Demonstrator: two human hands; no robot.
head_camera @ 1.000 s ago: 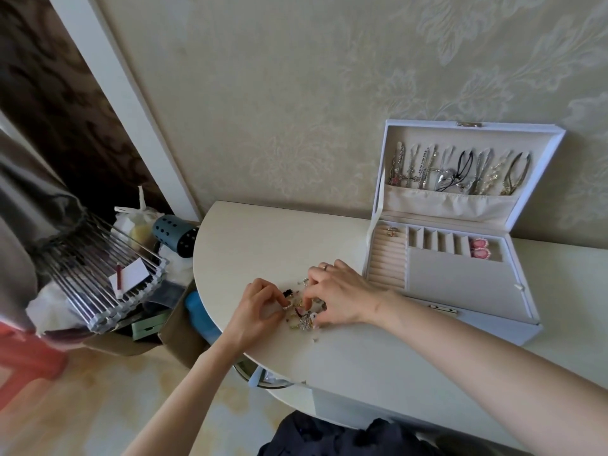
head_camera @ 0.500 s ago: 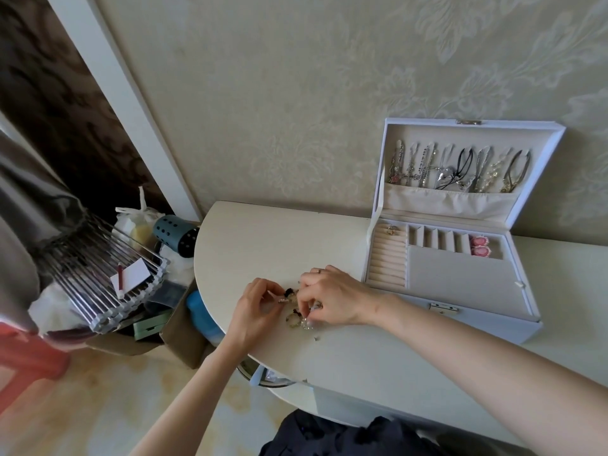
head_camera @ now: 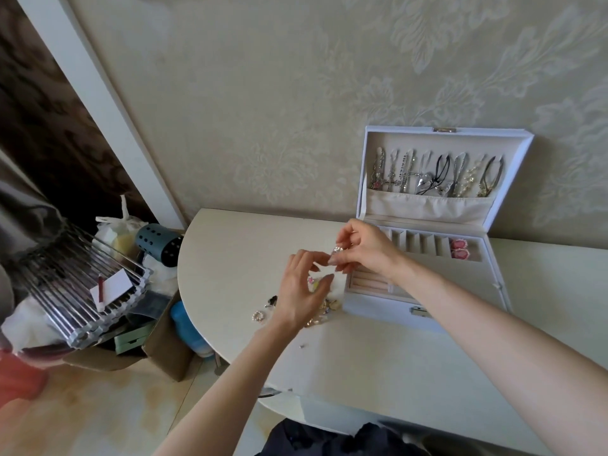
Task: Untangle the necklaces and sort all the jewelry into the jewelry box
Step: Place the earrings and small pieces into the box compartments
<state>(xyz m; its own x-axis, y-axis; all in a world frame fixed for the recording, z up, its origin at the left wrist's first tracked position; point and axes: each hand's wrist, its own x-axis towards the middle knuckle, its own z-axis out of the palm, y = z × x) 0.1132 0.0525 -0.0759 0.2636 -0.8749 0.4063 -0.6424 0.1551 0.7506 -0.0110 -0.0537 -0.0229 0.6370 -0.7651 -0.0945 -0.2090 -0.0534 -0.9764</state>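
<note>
Several loose pieces are lying on the table (head_camera: 230, 245) near its rounded edge. A pearl loop (head_camera: 258, 315) is sitting furthest left with a dark piece (head_camera: 272, 301) beside it. Gold pieces (head_camera: 325, 307) are showing past the left hand (head_camera: 301, 291), just beside the front wall of the jewelry box (head_camera: 378, 306). A tiny stray bit (head_camera: 302, 345) is lying alone, nearer the person.

The left hand is hovering over this pile with its fingers loosely curled and its thumb apart, gripping nothing that shows. Its fingertips are reaching up to a sparkly piece (head_camera: 339, 258), though contact is too small to tell. The right hand (head_camera: 365, 251) is pinching that piece between thumb and fingertips, in the air above the box's front left corner. Further right the box is standing open. Necklaces (head_camera: 434, 172) are hanging in a row in its lid, and pink earrings (head_camera: 460, 253) are lying in a back compartment.

The risk, as I am judging it, is the small piece slipping. If the pinch is loosening while the other hand is taking over or tugging, the piece could fall back into the pile. It could also bounce off the rounded edge to the floor. The low left wrist could also be sweeping pieces towards that edge.

Half a second ago both hands were pressing down into the pile on the table. Now they are raised, the right hand has shifted towards the box, and the pile is lying uncovered.
</note>
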